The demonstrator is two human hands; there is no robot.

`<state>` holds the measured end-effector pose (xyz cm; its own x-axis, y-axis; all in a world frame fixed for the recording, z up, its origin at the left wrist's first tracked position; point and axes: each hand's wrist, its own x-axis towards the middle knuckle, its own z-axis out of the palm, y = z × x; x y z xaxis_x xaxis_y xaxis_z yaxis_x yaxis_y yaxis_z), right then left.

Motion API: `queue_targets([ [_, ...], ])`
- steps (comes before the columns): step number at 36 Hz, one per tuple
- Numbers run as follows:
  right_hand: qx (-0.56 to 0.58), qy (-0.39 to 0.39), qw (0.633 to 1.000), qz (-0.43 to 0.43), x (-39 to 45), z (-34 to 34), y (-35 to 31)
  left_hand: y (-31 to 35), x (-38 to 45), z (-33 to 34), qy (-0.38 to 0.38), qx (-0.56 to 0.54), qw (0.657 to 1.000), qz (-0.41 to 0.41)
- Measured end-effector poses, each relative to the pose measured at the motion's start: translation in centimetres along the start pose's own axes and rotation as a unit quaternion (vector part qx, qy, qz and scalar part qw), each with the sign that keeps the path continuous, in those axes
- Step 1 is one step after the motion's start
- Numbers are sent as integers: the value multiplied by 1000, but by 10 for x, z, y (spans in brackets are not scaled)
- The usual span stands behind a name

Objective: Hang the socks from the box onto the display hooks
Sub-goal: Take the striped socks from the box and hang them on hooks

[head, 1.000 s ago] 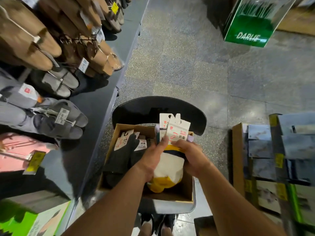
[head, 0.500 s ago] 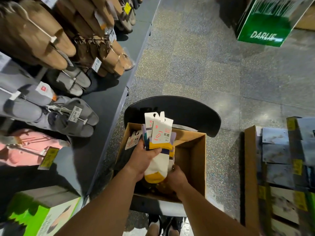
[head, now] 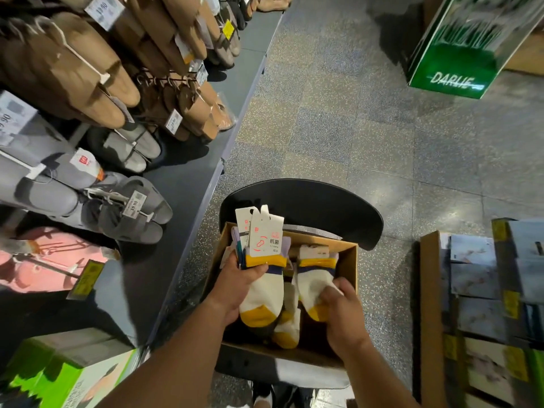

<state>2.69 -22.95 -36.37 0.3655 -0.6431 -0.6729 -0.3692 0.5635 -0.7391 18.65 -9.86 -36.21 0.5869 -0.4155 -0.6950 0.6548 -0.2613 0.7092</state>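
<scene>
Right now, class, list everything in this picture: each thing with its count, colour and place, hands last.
Socks: several pairs, white with yellow toes, in both hands and in the box.
Box: one, brown cardboard, on the chair.
Chair: one, black, on the floor.
Slippers: many, brown, grey and pink, hanging on the left display.
Green box: one, top right, on the floor.
Left hand: holds a bunch of socks above the box.
Right hand: grips one pair in the box.

Hanging slippers [head: 97, 86] left; green carton [head: 468, 51] beyond.
</scene>
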Motion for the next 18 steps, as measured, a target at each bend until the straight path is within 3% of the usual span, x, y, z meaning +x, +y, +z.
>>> queue_targets([
  [5,125,-72,988,-50,-47,1,-44,13,-11,4,-15,-24,1000,13],
  [13,-105,-153,982,-44,-93,37,-68,52,-52,25,-99,-227,969,-13],
  [18,-181,-154,966,-97,-109,39,-93,70,-77,20,-75,-83,990,81],
])
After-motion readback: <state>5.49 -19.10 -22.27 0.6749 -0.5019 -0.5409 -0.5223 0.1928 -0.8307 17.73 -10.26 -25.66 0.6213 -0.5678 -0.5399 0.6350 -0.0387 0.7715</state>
